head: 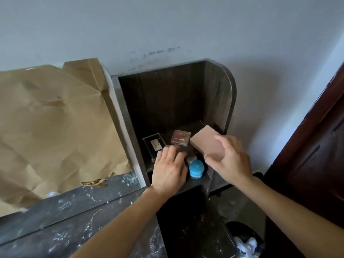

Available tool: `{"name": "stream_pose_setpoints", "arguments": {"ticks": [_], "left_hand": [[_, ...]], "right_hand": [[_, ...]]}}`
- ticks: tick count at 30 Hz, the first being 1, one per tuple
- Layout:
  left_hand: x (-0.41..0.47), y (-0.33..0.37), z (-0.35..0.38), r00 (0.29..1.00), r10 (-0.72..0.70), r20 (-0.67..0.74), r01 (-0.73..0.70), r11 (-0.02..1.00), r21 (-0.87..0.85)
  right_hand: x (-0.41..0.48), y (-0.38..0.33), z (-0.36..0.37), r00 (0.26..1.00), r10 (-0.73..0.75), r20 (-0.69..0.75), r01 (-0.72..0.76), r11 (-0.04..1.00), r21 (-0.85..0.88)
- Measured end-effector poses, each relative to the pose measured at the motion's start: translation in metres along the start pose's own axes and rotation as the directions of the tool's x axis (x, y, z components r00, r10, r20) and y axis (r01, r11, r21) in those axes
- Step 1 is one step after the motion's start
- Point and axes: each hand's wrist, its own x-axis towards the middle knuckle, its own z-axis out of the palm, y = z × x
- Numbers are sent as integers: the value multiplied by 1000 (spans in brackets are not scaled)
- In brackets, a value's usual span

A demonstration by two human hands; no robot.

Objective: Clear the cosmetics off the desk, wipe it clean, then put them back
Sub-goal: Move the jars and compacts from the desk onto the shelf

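**A:** What's the layout?

**B:** Brown paper [55, 118] covers the far left. The desk [65, 220] below it is speckled white, so I'd judge it hasn't been wiped yet and this is the clearing stage. At the right stands a dark wooden cubby [219, 94], and its shelf holds the cosmetics.

**A:** And the hands?

**B:** The right hand [230, 161] grasps a flat pink palette [206, 142] by its near corner, lifted above the shelf's right side. The left hand [169, 168] lies over the shelf's near edge, fingertips bent beside a clear case [153, 144]. I cannot tell whether it grasps anything.

**A:** What else is on the shelf?

**B:** The clear case is at left, a small square compact [180, 139] sits farther back, and a blue jar [196, 168] is near, between the hands.

**A:** Advice?

**B:** Carry the palette out level, clear of the cubby's right wall. Then take the small pieces one at a time; the round jar would likely roll if tipped.
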Motion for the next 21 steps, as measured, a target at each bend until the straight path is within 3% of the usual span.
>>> {"name": "stream_pose_setpoints", "arguments": {"ticks": [3, 7, 15, 21], "left_hand": [[19, -12, -5, 985, -74, 158, 61, 995, 80], [30, -25, 0, 914, -175, 367, 144, 983, 110], [24, -31, -4, 953, -81, 292, 91, 996, -22], [21, -37, -3, 954, -68, 294, 87, 995, -53]], "right_hand": [[18, -21, 2, 992, 81, 98, -62, 981, -183], [27, -44, 9, 980, 149, 132, -93, 930, -356], [50, -49, 36, 967, 153, 204, -42, 884, -465], [73, -49, 48, 970, 67, 235, 62, 862, -503]]}}
